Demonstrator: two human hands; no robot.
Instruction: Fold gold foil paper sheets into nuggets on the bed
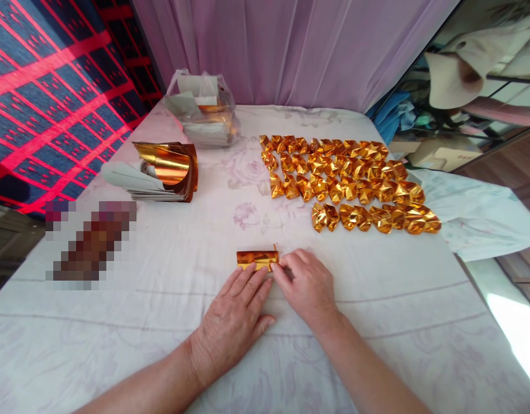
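Your left hand (232, 319): fingers flat, together, pressing near edge of folded gold foil strip (256, 259). Your right hand (308, 287): fingertips pinched on strip's right end. Strip lies on white floral bedsheet (377, 322), just beyond both hands. Right of strip, farther back: rows of folded gold ingots (351, 181). Left of strip, farther back: curled gold foil sheet stack (167, 169). Beyond that: clear plastic bag (204, 109), then lilac curtain (290, 52).

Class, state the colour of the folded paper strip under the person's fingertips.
Shiny gold foil paper strip, clearest in the head view.
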